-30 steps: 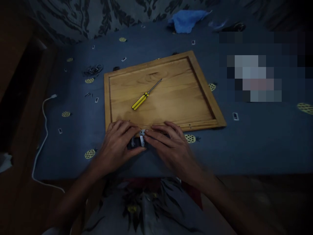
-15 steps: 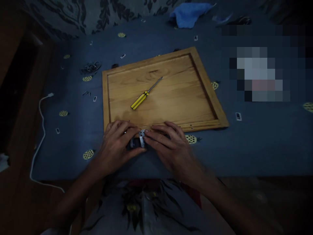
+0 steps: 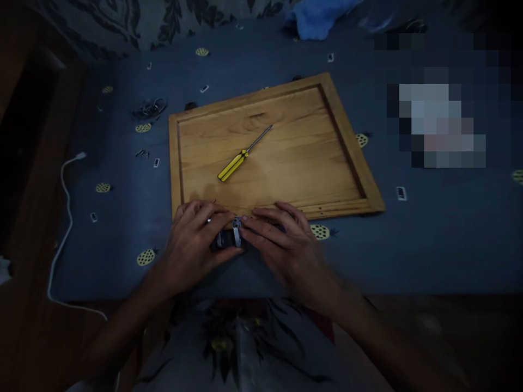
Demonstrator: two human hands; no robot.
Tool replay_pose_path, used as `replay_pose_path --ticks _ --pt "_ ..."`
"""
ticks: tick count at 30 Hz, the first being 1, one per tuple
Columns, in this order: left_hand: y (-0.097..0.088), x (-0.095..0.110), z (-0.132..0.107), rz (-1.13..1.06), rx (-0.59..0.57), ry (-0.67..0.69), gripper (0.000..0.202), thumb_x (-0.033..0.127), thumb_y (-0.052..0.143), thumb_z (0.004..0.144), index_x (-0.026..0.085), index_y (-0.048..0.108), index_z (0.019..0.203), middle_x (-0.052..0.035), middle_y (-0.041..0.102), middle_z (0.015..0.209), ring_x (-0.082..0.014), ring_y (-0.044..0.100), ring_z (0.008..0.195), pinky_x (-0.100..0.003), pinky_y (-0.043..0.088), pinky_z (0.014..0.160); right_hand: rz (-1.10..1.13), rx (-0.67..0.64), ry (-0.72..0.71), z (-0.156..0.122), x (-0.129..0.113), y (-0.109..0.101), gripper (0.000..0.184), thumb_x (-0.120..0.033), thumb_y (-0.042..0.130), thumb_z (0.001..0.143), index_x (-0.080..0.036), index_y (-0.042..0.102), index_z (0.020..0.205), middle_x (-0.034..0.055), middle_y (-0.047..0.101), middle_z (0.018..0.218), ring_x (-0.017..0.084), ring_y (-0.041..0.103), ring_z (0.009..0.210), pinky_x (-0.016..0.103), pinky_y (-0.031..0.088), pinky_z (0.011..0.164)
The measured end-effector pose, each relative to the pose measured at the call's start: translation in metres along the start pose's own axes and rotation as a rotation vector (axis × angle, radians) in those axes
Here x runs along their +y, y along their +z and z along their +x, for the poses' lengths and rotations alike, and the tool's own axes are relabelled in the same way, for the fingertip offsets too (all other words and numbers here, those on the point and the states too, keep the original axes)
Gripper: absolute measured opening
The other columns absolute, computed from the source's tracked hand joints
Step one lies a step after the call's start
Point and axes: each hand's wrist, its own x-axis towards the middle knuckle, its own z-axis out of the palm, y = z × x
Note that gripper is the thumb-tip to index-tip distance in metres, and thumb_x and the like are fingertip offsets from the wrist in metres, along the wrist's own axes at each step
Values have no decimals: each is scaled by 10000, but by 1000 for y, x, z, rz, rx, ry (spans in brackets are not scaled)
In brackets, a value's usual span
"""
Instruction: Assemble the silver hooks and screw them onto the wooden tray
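Both hands meet at the near edge of a wooden panel (image 3: 286, 163) that lies flat on a blue patterned cloth. My left hand (image 3: 192, 245) and my right hand (image 3: 281, 245) are closed round a small metal hinge-like part (image 3: 233, 235), silver and dark, pressed against the panel's front rim. A yellow and black screwdriver (image 3: 241, 155) rests on the panel, its tip pointing to the far right.
A pile of small metal hardware (image 3: 147, 109) and loose screws (image 3: 143, 153) lie left of the panel. A white cable (image 3: 65, 207) runs along the left edge. A blue rag (image 3: 316, 16) sits at the back.
Hands and metal part stay in place; only the view has shifted slightly, so everything sits a little higher in the picture.
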Motion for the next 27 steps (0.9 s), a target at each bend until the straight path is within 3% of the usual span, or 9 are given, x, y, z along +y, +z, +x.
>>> replay_pose_path --ticks 12,19,27 --pt "1 0 0 4 15 1 345 433 721 924 216 623 1173 -72 699 1096 -281 605 1019 -456 470 883 -5 -22 5 0 -1 0 219 -213 541 1041 -228 704 1187 4 765 1260 243 616 1210 514 422 1100" --pt "0 2 -1 -30 3 -12 418 462 717 924 197 591 1221 -87 687 1124 -288 596 1078 -464 464 941 -22 -34 -15 2 -3 -3 210 -198 558 1026 -205 707 1174 4 768 1262 264 635 1183 525 451 1074" --pt "0 2 -2 -20 1 -12 319 411 679 951 215 597 1188 -79 693 1124 -279 595 1067 -462 464 935 -20 -9 -8 1 -2 0 191 -194 576 1020 -224 700 1162 -16 769 1250 255 630 1175 507 425 1085"
